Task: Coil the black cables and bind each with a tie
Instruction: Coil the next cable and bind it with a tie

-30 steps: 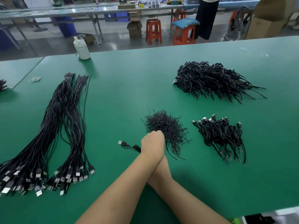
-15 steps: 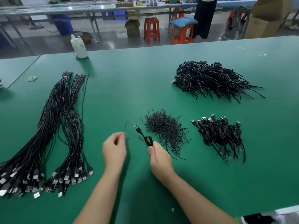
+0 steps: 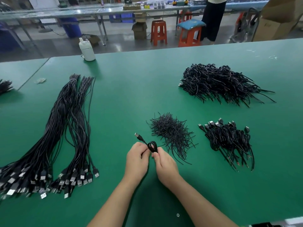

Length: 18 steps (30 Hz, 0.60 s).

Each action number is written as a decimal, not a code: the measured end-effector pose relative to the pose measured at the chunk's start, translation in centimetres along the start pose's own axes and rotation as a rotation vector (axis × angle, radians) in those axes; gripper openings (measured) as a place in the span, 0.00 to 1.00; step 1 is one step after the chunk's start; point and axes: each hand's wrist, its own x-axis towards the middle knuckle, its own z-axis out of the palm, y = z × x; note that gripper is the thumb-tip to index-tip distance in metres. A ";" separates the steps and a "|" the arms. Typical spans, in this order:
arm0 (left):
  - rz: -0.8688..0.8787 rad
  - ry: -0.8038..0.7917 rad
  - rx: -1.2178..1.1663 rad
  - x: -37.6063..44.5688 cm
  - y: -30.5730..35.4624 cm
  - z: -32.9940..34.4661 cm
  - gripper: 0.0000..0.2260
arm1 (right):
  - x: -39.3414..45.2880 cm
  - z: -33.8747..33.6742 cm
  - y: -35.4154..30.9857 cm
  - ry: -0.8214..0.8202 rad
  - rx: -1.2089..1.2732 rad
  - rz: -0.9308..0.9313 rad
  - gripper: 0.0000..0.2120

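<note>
A small coiled black cable [image 3: 152, 146] with its USB plug sticking up to the left is held just above the green table [image 3: 131, 95]. My left hand [image 3: 136, 158] and my right hand [image 3: 164, 161] both pinch the coil from either side. A thin tie end pokes out to the right of the coil. Just beyond my right hand lies the heap of black ties [image 3: 172, 133]. Two long bundles of uncoiled cables [image 3: 65, 128] stretch along the left. Bound coils lie in a small pile [image 3: 227, 140] on the right and a large pile [image 3: 219, 82] further back.
A white bottle [image 3: 87, 49] stands at the table's far edge, and a small white ring of wire [image 3: 40, 80] lies near the seam at the left. Beyond the table are orange stools [image 3: 158, 32], cardboard boxes, a long bench and a standing person.
My hands were crossed at the tie heap, then parted with the coil in my right hand. Now my left hand has come back and both hands pinch the coil.
</note>
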 end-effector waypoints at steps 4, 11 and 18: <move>0.046 -0.018 0.018 0.0 0.0 -0.4 0.08 | 0.0 -0.1 -0.1 0.036 0.047 0.039 0.05; -0.010 -0.140 0.027 0.1 -0.6 -0.9 0.08 | 0.0 -0.1 -0.1 0.031 0.010 0.000 0.10; 0.151 -0.094 0.429 -1.0 0.0 -1.6 0.05 | -0.1 -0.5 -0.6 0.026 0.021 0.017 0.11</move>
